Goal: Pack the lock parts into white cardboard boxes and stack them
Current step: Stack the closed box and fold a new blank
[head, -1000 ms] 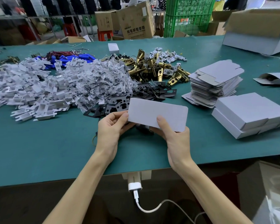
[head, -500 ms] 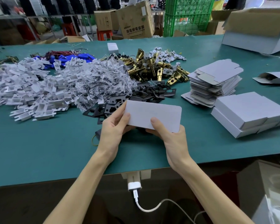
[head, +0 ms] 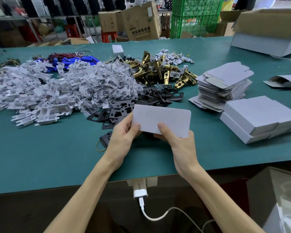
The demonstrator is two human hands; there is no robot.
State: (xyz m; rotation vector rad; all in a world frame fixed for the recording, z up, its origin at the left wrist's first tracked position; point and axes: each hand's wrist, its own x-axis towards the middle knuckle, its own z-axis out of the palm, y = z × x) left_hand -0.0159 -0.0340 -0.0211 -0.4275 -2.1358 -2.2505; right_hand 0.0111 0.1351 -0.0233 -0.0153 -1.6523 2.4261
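At frame centre, both hands, left (head: 123, 138) and right (head: 180, 140), grip a flat, plain white rectangular cardboard box (head: 163, 121) with rounded corners above the green desk (head: 40, 157).

Flat white cardboard box (head: 163, 120) shifted slightly left and lower in the hold; left grip (head: 123, 137) thumb slid further onto its face.

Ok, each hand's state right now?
Left hand: grips the white box at its left end.
Right hand: grips the same box, thumb on top.

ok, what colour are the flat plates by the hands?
Black; the plates show best in head view.
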